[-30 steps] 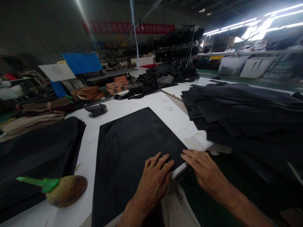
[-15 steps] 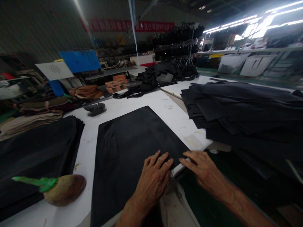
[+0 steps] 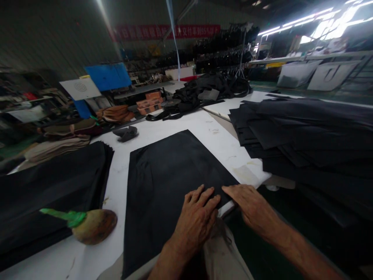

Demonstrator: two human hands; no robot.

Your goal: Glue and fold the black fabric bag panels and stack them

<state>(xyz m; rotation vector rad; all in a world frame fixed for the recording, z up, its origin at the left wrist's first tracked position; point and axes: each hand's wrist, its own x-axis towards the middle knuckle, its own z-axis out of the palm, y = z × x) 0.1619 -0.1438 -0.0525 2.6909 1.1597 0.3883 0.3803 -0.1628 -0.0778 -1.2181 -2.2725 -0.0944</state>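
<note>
Black sheet: we see it point(image 3: 166, 186) lying flat on the white table point(image 3: 175, 122), its near edge along the table's edge, with faint wrinkles toward its far left corner.
Left hand: we find it point(image 3: 198, 212) palm down on the sheet's near right part, fingers loosely spread, gripping nothing.
Right hand: we see it point(image 3: 246, 200) at the sheet's near right corner, fingers straight and close together; its thumb is hidden, so we cannot tell whether it pinches the edge.
Green-handled bulb: we have it point(image 3: 94, 227) left of the sheet.
Black stack: it point(image 3: 58, 182) lies farther left of the sheet.
Black pile: we see loose pieces point(image 3: 305, 128) right of the sheet.
Strap heap: it point(image 3: 210, 87) sits beyond the sheet.
</note>
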